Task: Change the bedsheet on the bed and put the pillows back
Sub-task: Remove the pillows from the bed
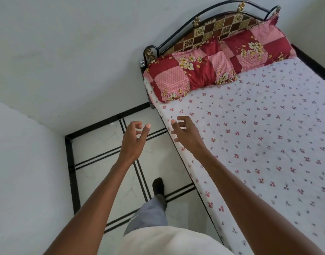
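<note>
Both hands were out in front, holding nothing; left hand (pixel 135 137) hung over the floor (pixel 95 144) w/ fingers loosely curled, right hand (pixel 185 133) sat above the near edge of the bed (pixel 303 54), fingers spread & relaxed, not clearly touching the sheet; hands were near each other but apart. Bedsheet (pixel 259 135), white w/ small red floral print, lay flat over the mattress & draped down the side nearest the person; two pillows in red/pink patchwork w/ yellow flowers lay side by side at the head end, left pillow (pixel 189 72) & right pillow (pixel 255 48), touching where they met, both up against the headboard (pixel 217 28), a black metal frame w/ checked panel. Floor was white tile w/ black lines; a socked foot (pixel 158 186) & grey trouser leg (pixel 148 216) showed below, betw. the arms; white walls (pixel 66 52) met in the corner beside the bed.
</note>
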`<state>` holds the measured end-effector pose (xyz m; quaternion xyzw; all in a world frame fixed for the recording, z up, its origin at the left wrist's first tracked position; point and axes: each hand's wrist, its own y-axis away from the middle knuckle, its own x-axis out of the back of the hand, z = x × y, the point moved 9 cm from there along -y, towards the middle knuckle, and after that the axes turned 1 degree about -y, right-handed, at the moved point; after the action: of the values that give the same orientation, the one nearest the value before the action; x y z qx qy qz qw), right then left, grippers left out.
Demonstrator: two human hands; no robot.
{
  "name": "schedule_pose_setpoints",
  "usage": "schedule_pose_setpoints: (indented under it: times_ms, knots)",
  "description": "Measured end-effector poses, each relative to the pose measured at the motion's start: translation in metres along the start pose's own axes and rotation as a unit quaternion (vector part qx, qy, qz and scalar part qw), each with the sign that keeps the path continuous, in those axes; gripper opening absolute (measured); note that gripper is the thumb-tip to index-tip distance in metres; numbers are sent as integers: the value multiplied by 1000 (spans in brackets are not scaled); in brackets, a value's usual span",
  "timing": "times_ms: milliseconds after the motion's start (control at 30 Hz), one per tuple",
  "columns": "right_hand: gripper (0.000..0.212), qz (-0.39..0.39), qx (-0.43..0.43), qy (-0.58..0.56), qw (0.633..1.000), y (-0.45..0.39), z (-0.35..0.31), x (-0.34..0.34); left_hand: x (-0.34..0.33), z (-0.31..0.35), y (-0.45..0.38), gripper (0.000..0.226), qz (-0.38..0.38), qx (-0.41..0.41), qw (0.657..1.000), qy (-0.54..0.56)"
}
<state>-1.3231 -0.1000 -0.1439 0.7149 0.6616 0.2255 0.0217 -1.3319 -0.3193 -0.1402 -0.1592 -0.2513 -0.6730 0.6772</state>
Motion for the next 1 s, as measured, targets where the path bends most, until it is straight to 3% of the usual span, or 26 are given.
schedule_pose_setpoints:
  times_ms: [233,467,633,1000]
  knots:
    - [54,57,-10,-66,996,-124,-62,6,3,43,-165,45,-64,-34,997,3]
    - [52,119,-20,-114,986,-247,-75,38,-39,82,-313,36,-132,-73,988,-23]
    - [50,160,-44,-149,975,-341,-62,72,-94,110,-413,42,-183,-87,978,-43]
    - [60,276,-216,-169,921,-485,37,129,-243,143,-603,50,-312,-108,932,-153]
